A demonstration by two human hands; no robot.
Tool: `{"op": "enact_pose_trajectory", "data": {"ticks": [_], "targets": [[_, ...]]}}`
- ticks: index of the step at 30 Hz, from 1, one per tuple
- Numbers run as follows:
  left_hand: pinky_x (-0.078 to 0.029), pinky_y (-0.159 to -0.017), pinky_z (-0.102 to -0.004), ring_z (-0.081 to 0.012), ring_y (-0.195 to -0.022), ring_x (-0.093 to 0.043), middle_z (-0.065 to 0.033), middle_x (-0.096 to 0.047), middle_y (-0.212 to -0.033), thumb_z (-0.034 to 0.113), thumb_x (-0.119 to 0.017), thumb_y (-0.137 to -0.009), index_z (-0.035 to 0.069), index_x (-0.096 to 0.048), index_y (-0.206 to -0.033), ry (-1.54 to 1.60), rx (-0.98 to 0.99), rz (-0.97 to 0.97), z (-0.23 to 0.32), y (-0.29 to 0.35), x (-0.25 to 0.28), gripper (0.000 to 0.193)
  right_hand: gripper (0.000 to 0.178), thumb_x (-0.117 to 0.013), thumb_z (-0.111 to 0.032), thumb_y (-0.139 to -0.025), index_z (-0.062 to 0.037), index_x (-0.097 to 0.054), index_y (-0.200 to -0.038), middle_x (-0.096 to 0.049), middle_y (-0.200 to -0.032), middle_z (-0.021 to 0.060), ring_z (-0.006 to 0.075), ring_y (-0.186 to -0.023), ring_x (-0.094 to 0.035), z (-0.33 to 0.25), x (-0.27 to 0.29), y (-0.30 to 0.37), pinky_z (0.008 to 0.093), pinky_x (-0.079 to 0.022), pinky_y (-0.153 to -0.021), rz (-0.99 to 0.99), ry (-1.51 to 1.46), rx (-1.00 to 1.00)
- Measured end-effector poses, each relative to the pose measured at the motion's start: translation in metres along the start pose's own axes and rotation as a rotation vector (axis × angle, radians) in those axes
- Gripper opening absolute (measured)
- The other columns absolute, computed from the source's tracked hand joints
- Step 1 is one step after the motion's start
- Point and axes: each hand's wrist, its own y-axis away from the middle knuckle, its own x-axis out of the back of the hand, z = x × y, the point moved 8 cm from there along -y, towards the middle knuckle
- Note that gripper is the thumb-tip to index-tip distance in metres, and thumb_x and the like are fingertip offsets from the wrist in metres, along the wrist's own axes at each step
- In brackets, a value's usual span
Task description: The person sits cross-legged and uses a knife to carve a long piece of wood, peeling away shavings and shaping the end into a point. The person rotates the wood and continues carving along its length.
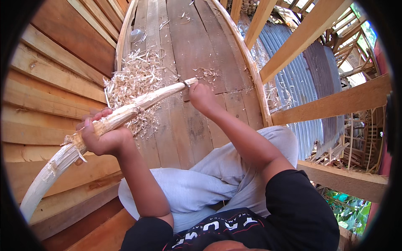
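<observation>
A long, pale peeled wooden pole (146, 99) runs slantwise across my front, curving down to the lower left. Its surface is rough, with loose slivers around a knot. My left hand (104, 136) is wrapped round the thicker middle, thumb on top. At the narrow far end, my right hand (202, 98) is closed beside the tip. A thin dark knife blade (186, 84) lies across the pole by those fingers; its handle is hidden in my fist. Below the pole lies a heap of curled wood shavings (132, 77).
Plank wall (54, 96) rises close on the left, near the pole's low end. A wooden rail (247, 54) edges the plank floor (197, 42) on the right, with corrugated metal sheets (299, 62) beyond. A clear cup (136, 35) stands past the shavings. My crossed legs (201, 184) are below.
</observation>
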Motion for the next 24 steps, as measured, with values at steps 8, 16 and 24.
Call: {"op": "enact_pose_trajectory", "data": {"ticks": [8, 16, 24], "targets": [[-0.044, -0.062, -0.0366, -0.0221, -0.062, -0.048, -0.0079, -0.046, -0.072, 0.021, -0.057, -0.071, 0.006, -0.044, -0.077, 0.008, 0.073, 0.157, -0.005, -0.008, 0.006, 0.021, 0.056, -0.031, -0.034, -0.100, 0.0019, -0.063, -0.071, -0.062, -0.075, 0.0294, 0.0469, -0.076, -0.061, -0.002, -0.006, 0.006, 0.0574, -0.047, -0.071, -0.015, 0.002, 0.019], [-0.046, -0.070, -0.0389, -0.0253, -0.070, -0.053, -0.0094, -0.048, -0.074, 0.022, -0.054, -0.077, 0.004, -0.045, -0.079, -0.055, 0.072, 0.171, -0.004, -0.005, 0.012, 0.020, 0.047, -0.034, -0.034, -0.100, 0.0044, -0.058, -0.087, -0.062, -0.075, 0.0285, 0.0466, -0.075, -0.062, 0.009, -0.005, 0.003, 0.0543, -0.049, -0.071, -0.164, 0.068, 0.029], [-0.045, -0.063, -0.0378, -0.0243, -0.062, -0.052, -0.0094, -0.048, -0.070, 0.021, -0.055, -0.074, 0.004, -0.045, -0.075, -0.054, 0.035, 0.142, -0.004, -0.006, 0.005, 0.020, 0.045, -0.036, -0.031, -0.100, 0.0054, -0.059, -0.088, -0.063, -0.078, 0.0303, 0.0475, -0.078, -0.062, 0.028, -0.017, -0.002, 0.0552, -0.048, -0.073, -0.156, 0.011, 0.040]]}}
